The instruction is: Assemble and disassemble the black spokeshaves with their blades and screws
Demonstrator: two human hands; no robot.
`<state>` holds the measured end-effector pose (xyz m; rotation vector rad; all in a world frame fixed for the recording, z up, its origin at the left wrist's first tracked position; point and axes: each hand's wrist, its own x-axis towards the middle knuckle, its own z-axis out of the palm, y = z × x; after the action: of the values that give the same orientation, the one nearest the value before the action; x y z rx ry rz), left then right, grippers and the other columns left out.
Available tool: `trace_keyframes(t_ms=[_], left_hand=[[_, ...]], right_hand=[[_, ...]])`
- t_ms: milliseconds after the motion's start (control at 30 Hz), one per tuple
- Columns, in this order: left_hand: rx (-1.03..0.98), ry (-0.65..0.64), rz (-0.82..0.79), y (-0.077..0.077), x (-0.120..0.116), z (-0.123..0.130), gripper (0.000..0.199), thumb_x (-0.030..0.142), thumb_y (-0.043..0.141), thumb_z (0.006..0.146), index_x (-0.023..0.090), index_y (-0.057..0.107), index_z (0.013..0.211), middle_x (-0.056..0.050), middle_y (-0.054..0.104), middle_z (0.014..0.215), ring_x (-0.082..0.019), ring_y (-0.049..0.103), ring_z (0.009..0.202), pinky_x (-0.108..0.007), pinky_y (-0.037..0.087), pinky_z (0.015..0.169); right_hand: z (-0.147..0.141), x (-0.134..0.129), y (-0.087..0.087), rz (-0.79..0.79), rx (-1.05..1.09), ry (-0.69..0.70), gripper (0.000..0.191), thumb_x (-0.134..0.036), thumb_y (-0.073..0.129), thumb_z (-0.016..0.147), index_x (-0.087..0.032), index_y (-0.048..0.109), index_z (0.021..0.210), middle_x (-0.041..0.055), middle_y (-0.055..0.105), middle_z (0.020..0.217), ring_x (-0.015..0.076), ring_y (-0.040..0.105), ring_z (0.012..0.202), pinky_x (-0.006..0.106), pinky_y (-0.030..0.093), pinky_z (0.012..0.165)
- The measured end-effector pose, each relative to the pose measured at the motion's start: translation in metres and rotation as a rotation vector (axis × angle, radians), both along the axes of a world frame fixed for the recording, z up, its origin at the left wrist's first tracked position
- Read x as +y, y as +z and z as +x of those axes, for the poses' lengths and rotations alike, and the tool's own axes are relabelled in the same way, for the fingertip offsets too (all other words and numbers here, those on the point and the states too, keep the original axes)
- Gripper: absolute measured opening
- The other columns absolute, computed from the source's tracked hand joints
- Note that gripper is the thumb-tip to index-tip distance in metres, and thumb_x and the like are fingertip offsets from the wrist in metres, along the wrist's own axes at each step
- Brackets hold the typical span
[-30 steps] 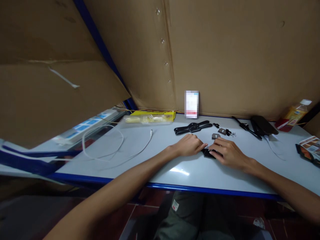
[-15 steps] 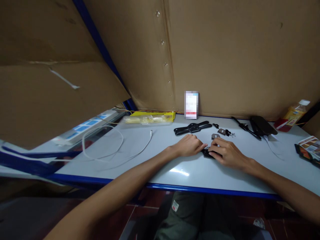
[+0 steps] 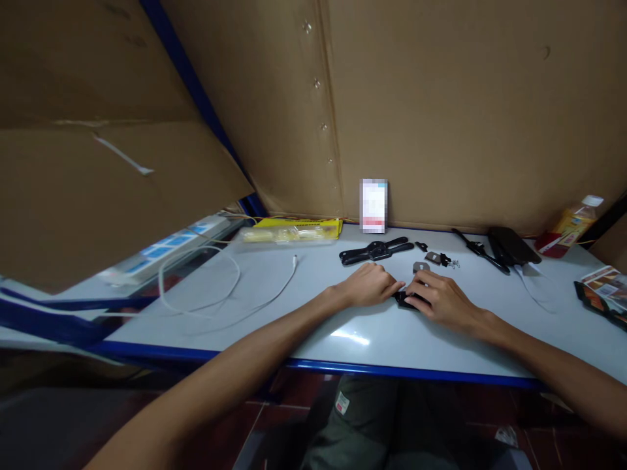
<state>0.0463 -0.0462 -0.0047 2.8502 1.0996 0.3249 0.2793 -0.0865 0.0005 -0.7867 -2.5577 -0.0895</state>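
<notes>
Nearer the person than the long black tool (image 3: 376, 250), and off toward its right end, a small black part (image 3: 405, 303) lies with its long axis seemingly left to right. The right hand (image 3: 445, 299) covers more of it, fingers pinched on it; the left hand (image 3: 368, 285) curls at its left end, hold hidden.

Curled left grip (image 3: 371, 285) beside right grip (image 3: 443, 300)

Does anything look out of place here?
A pale, crumpled item lies below the tabletop, apparently on the floor, like stray litter. The white cable at left looks untidy: loosely looped, its visible end unplugged.
</notes>
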Motion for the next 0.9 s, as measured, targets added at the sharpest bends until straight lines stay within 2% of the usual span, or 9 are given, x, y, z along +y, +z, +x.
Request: trace_keyframes(t_ms=[300, 667, 800, 900], left_hand=[[0.079, 0.035, 0.009, 0.0047, -0.0028, 0.0012, 0.061, 0.041, 0.034, 0.109, 0.015, 0.073, 0.069, -0.011, 0.071, 0.068, -0.018, 0.058, 0.059, -0.033, 0.031, 0.062], [0.028, 0.01, 0.0, 0.0009, -0.0012, -0.0003, 0.059, 0.04, 0.037, 0.109, 0.015, 0.073, 0.069, -0.01, 0.068, 0.065, -0.016, 0.055, 0.057, -0.032, 0.03, 0.062], [0.029, 0.011, -0.01, 0.0027, -0.0018, 0.0001, 0.059, 0.04, 0.037, 0.109, 0.015, 0.074, 0.071, -0.01, 0.069, 0.066, -0.016, 0.054, 0.056, -0.032, 0.029, 0.061], [0.01, 0.002, -0.012, 0.0029, -0.002, 0.0002, 0.058, 0.041, 0.037, 0.109, 0.015, 0.074, 0.071, -0.009, 0.068, 0.065, -0.015, 0.054, 0.056, -0.032, 0.03, 0.061]], right_hand=[[0.0007, 0.0017, -0.0017, -0.008, 0.001, 0.006, 0.023, -0.025, 0.055, 0.105, -0.016, 0.075, 0.102, 0.0096, 0.068, 0.096, 0.0195, 0.062, 0.081, 0.033, 0.051, 0.071], [-0.0004, -0.0029, 0.0044, -0.046, 0.044, 0.005, 0.026, -0.023, 0.051, 0.105, -0.016, 0.075, 0.099, 0.0103, 0.068, 0.097, 0.0192, 0.062, 0.083, 0.033, 0.049, 0.073], [-0.0008, -0.0043, 0.0055, 0.006, 0.032, -0.142, 0.02, -0.031, 0.058, 0.103, -0.016, 0.072, 0.1, 0.0081, 0.068, 0.09, 0.0195, 0.061, 0.077, 0.031, 0.043, 0.067], [-0.0013, -0.0051, 0.006, 0.011, 0.023, -0.251, 0.023, -0.04, 0.066, 0.098, -0.017, 0.07, 0.095, 0.0054, 0.067, 0.083, 0.0183, 0.057, 0.069, 0.03, 0.036, 0.062]])
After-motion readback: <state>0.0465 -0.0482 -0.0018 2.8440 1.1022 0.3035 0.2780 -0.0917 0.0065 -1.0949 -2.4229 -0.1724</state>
